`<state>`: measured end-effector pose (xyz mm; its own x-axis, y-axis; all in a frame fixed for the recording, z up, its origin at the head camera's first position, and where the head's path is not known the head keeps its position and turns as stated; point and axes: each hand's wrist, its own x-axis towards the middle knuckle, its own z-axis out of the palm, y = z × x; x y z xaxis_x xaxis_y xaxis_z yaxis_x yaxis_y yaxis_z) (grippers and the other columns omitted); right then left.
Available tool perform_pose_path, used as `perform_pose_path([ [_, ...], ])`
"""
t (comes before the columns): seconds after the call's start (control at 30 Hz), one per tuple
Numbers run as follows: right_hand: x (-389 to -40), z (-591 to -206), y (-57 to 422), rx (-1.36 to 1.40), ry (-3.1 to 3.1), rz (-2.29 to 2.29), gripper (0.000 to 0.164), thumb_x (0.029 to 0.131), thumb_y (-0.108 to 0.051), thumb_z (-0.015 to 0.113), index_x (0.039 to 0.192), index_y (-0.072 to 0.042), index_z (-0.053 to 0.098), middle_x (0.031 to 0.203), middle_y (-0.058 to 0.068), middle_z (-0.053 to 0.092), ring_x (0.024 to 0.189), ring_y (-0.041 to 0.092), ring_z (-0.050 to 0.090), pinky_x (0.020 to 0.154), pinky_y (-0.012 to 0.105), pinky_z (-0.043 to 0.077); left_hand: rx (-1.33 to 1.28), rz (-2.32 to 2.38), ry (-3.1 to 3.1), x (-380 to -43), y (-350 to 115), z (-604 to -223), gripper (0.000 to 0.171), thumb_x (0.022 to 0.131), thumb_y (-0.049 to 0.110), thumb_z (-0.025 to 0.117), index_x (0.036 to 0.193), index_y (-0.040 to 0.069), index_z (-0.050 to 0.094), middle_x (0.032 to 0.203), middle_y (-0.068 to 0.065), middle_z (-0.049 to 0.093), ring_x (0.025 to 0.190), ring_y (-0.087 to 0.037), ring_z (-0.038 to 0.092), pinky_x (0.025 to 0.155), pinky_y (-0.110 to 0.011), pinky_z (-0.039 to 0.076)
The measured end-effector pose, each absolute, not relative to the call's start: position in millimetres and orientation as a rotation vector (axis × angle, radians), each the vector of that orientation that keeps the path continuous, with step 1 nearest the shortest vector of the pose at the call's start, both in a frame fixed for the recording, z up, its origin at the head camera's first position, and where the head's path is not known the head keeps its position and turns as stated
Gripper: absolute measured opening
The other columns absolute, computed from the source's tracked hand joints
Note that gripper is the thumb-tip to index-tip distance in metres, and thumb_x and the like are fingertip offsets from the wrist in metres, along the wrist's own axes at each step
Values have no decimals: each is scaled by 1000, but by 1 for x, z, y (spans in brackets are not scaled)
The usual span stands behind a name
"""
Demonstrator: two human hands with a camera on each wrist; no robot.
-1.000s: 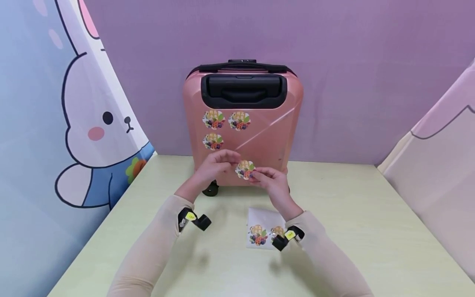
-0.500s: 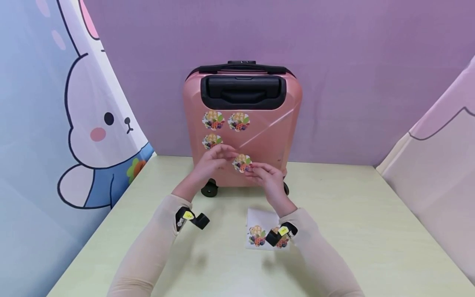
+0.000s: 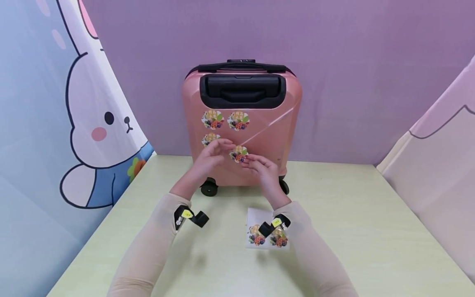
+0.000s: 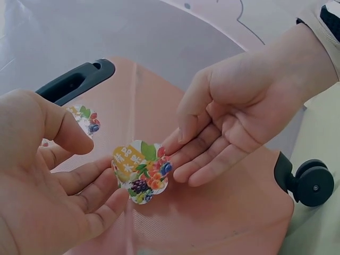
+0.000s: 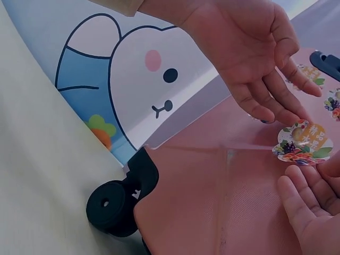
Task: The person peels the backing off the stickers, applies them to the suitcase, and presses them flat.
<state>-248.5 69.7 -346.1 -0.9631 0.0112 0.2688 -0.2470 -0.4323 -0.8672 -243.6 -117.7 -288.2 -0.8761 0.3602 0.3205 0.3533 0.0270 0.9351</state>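
Observation:
A scalloped fruit sticker (image 3: 238, 154) is held between my two hands in front of the pink suitcase (image 3: 267, 140). My right hand (image 3: 261, 169) pinches its right edge. My left hand (image 3: 208, 161) has its fingertips at the left edge; in the left wrist view the left thumb stands apart from the sticker. Whether the sticker's back touches the suitcase, I cannot tell. Two matching stickers, an upper left one (image 3: 212, 119) and an upper right one (image 3: 238, 120), sit on the shell. Below the left one, another sticker (image 3: 210, 139) is partly hidden by my left hand.
On the table (image 3: 334, 214), a white backing sheet (image 3: 256, 214) bearing two fruit stickers lies below my right wrist. The suitcase stands upright near the purple back wall (image 3: 341, 82), its black wheel (image 3: 209, 187) at the lower left. A rabbit-print curtain (image 3: 100, 123) borders the left side.
Both hands have moved up and slightly left, bringing the sticker higher and closer to the suitcase's middle. My left hand now covers part of the lower left sticker.

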Motion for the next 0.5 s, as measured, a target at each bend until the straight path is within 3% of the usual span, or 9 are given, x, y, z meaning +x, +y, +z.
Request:
perform_pose_path([
  [0.5,-253,-337,64,392,-1484,2513,32,90,13,50,120,23,56,89,9,71,82,19,71,84,35,57,831,2046,2297,-241,-118,-280,48,88,-14,40,135,-5,43,145,-21,47,139,-32,39,109,-53,34],
])
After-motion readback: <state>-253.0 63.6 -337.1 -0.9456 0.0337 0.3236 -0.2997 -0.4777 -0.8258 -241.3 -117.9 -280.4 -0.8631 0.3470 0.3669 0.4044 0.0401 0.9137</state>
